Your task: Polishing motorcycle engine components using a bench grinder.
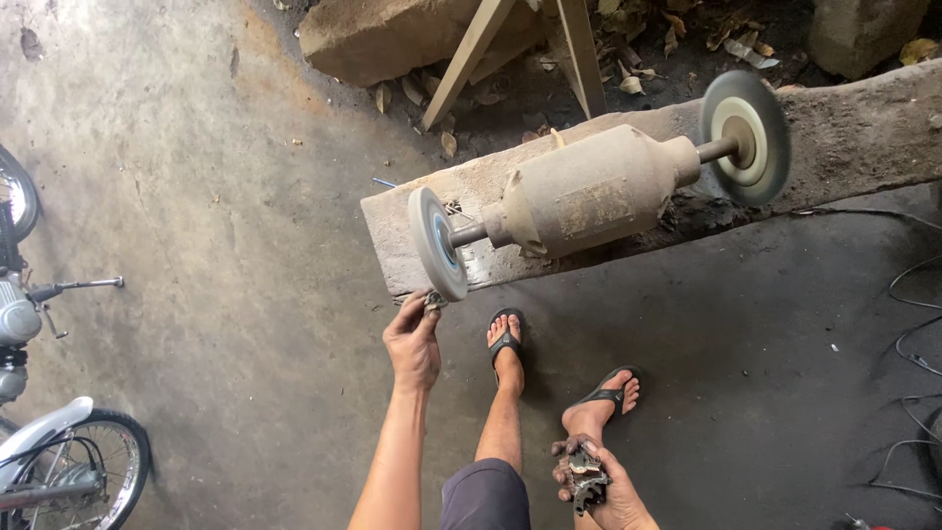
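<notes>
Grinding is looking to be under way rather than finished: the left hand (413, 339) is pinching a small metal piece (433, 302) at its fingertips and pressing it up to the lower rim of the near grinding wheel (438, 242), which is sitting just above the fingers. The wheel's face is looking smeared, so it is probably spinning. The right hand (594, 481) is gripping a bunch of dark metal parts (587, 479), fingers curled around them, down beside the right knee and well apart from the wheel. Judging by that handful, one piece is being worked and several are waiting; no pile of finished pieces is showing near either hand.

The motor (589, 191) is resting on a rough wooden plank (863, 128), and the far wheel (746, 137) is turning free, with nothing touching it, far from both hands.

The small piece is mostly hiding behind the fingertips and the wheel's edge, so its shape and exact point of contact are hard to tell. The parts in the right hand are blurring into one dark clump; counting them is not possible. The right wrist is running off the bottom edge. A motorbike (39, 432) is being cut off at the left, and cables (913, 324) are trailing out at the right.
</notes>
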